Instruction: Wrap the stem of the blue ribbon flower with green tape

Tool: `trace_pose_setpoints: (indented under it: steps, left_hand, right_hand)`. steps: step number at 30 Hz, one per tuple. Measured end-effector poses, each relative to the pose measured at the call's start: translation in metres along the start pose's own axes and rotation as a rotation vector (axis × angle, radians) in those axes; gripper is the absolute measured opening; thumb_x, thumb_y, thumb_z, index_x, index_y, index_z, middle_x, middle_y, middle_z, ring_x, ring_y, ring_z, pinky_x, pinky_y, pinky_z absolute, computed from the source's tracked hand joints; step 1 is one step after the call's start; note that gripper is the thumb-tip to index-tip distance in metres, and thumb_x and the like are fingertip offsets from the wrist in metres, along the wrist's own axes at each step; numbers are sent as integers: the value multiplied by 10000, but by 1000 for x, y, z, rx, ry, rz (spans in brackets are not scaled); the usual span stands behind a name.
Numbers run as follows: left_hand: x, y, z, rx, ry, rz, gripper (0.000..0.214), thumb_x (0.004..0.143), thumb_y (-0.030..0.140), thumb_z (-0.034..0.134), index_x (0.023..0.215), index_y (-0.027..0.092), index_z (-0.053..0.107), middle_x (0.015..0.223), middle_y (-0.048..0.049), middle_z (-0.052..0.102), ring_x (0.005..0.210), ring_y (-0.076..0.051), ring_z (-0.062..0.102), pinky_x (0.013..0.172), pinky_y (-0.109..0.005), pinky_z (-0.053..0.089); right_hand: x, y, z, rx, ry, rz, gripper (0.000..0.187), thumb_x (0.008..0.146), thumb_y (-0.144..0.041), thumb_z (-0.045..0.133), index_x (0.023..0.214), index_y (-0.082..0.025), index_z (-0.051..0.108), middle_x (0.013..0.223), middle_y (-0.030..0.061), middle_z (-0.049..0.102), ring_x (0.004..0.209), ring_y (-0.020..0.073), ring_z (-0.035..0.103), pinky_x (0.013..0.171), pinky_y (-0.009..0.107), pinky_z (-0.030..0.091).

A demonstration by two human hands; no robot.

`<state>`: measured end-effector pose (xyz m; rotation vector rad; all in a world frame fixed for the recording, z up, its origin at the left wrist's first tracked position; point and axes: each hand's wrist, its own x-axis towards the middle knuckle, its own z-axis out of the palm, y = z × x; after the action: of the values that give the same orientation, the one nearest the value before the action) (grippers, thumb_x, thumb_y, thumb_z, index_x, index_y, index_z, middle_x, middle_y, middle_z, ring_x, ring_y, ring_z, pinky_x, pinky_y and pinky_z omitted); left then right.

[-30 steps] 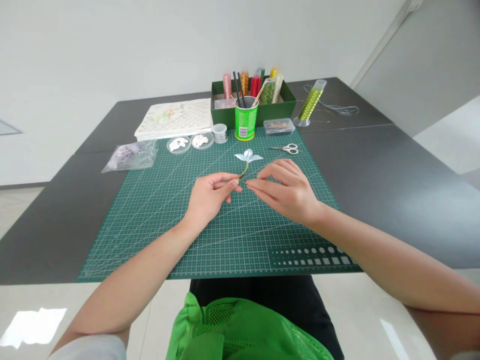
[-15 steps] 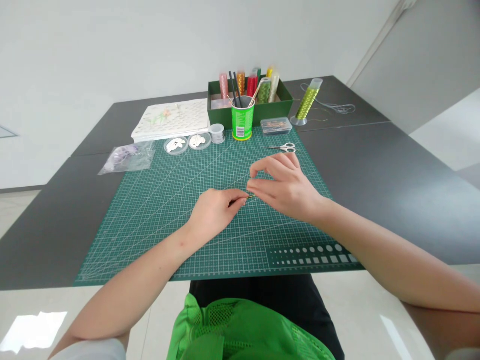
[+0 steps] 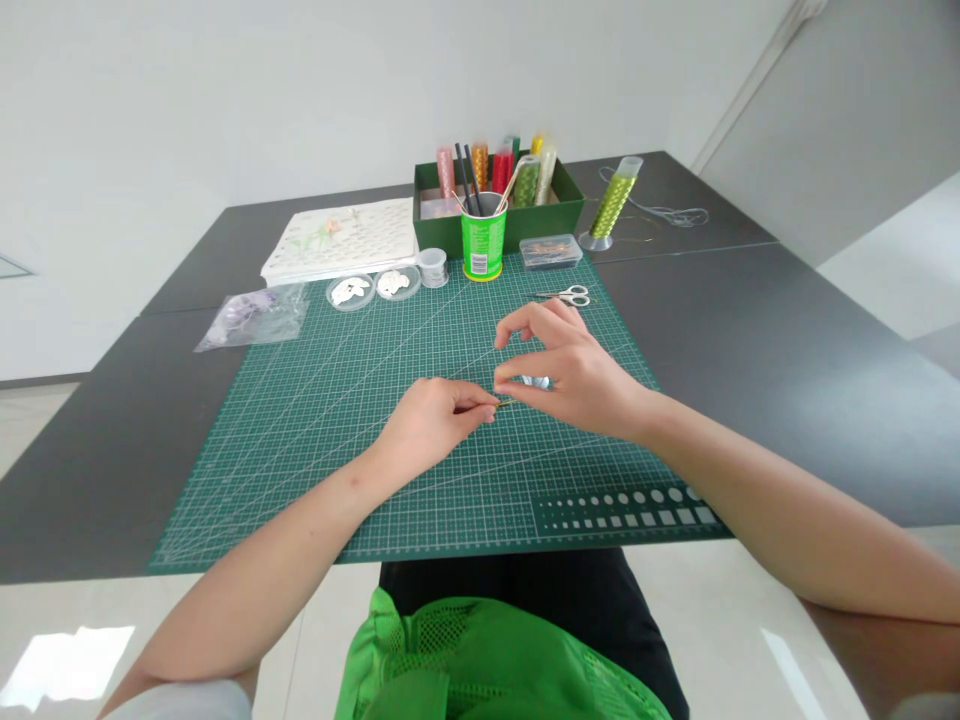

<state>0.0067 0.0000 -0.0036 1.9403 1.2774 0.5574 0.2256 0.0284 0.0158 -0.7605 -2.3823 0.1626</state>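
Over the middle of the green cutting mat (image 3: 300,450), my left hand (image 3: 431,420) pinches a thin yellow-green wire (image 3: 504,403) between thumb and forefinger, its end poking out to the right. Just beyond that end is my right hand (image 3: 574,375), thumb and forefinger pressed together, the other fingers curled and raised. Whatever sits in this pinch is too fine to make out. A small pale bluish-white item (image 3: 536,381) shows behind the right fingers, mostly hidden. Small scissors (image 3: 574,295) lie on the mat past the right hand.
Along the back stand a green box (image 3: 442,238) of thread spools, a green cup (image 3: 484,245) with sticks, a clear case (image 3: 551,252) and a yellow-green spool (image 3: 616,200). Leftward are two dishes (image 3: 351,292) of white pieces, a white board (image 3: 285,262) and a plastic bag (image 3: 251,318).
My right hand has shifted slightly left, its upper fingers opening further from the pinch. The pale item behind it now shows. My left hand still pinches the wire, slightly lower.
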Motion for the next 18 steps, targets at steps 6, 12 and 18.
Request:
trace_pose_setpoints:
  steps: [6, 12, 18]
  left_hand:
    - [-1, 1, 1, -48, -40, -4, 177, 924, 256, 673, 860, 249, 837, 657, 34, 749, 499, -117, 588, 511, -252, 403]
    - [-2, 4, 2, 107, -13, 74, 189, 957, 249, 662, 915, 268, 845, 756, 31, 804, 575, -149, 670, 561, -274, 439]
    - [-5, 7, 4, 260, 14, 152, 175, 1007, 276, 639, 1025, 256, 812, 960, 10, 846, 752, -190, 781, 648, -284, 522]
  right_hand:
    - [-1, -2, 4, -24, -1, 10, 272, 991, -232, 647, 744, -218, 759, 1137, 91, 611, 1033, 262, 500, 890, 460, 394]
    - [-2, -2, 8, -57, -2, 70, 261, 999, -216, 630, 771, -206, 757, 1144, 99, 619, 1043, 264, 510, 868, 444, 384]
    - [-2, 8, 6, 99, -33, 234, 162, 905, -213, 734, 750, -224, 779, 1072, 69, 622, 959, 225, 525, 922, 455, 422]
